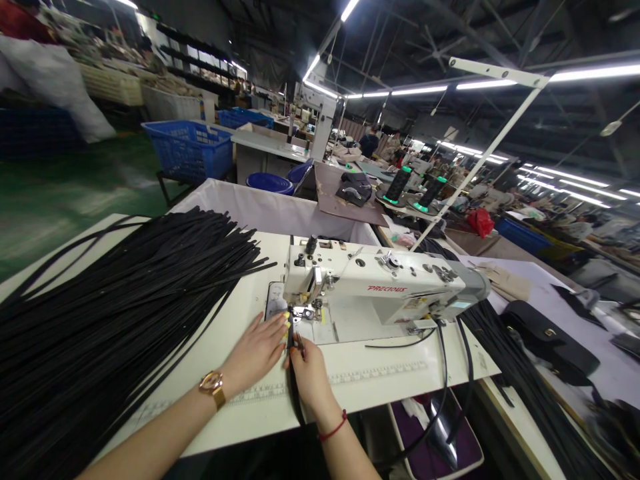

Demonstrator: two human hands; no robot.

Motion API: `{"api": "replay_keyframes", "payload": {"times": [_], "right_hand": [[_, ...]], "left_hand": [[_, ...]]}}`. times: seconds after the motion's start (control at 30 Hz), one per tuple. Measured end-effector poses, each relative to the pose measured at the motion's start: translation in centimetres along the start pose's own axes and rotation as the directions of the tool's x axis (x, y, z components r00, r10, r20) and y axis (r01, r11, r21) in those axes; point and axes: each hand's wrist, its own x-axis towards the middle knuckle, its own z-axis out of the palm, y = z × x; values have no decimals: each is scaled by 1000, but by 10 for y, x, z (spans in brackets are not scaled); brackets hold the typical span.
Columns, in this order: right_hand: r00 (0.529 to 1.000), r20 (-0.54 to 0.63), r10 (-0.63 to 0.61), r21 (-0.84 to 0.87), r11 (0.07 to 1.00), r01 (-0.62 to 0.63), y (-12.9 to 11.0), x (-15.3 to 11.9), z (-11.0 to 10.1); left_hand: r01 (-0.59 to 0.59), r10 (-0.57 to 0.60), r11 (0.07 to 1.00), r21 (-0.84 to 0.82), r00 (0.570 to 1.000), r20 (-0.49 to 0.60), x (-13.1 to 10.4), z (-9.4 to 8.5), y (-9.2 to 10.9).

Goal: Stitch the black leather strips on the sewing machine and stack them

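A narrow black strap (291, 333) runs from the presser foot of the white sewing machine (350, 280) toward the table's front edge. My left hand (260, 347), with a gold watch at the wrist and yellow on its fingertips, lies along the strap's left side, long fingers stretched out, strap edge between fingertips and thumb. Close on the right, my right hand (311, 377) is closed beside the strap, curled around small metal thread snips (300, 343); their handles are mostly hidden in the palm. Both hands are just in front of the needle area.
A large heap of black straps (120, 300) covers the table's left. Behind it stands a cloth-lined bin (280, 213), with a blue crate (193, 150) beyond. A printed ruler (380, 372) runs along the front. Black thread cones (399, 185) and a black bag (550, 340) are at right.
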Motion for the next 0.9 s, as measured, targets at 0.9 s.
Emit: {"api": "replay_keyframes", "payload": {"times": [0.9], "right_hand": [[998, 60, 29, -6, 1000, -29, -3, -21, -18]], "left_hand": [[-4, 4, 1000, -3, 1000, -2, -2, 1, 1]]}}
